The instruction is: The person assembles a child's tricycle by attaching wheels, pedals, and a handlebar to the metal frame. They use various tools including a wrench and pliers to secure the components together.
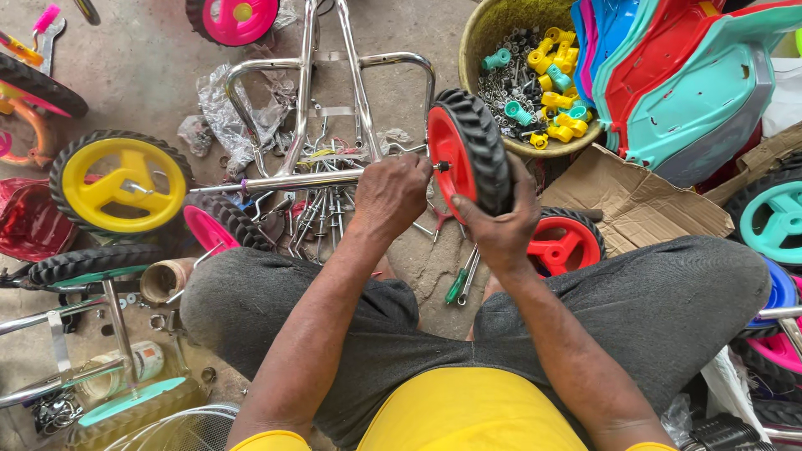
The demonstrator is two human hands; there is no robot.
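My left hand (393, 194) grips the end of a chrome axle rod (276, 180) that runs left to a yellow wheel (121, 181). My right hand (501, 224) holds a red wheel with a black tyre (468, 150) upright at the rod's right end, fingers wrapped under the tyre. A chrome tube frame (330, 67) lies on the floor beyond the hands. Both hands sit above my knees in grey trousers.
A basket (480, 33) of yellow and teal plastic fittings stands at the back right, beside stacked plastic seats (693, 92). Torn cardboard (635, 200), a second red wheel (568, 246), a green-handled screwdriver (457, 286), loose bolts (313, 217) and more wheels (234, 18) crowd the concrete floor.
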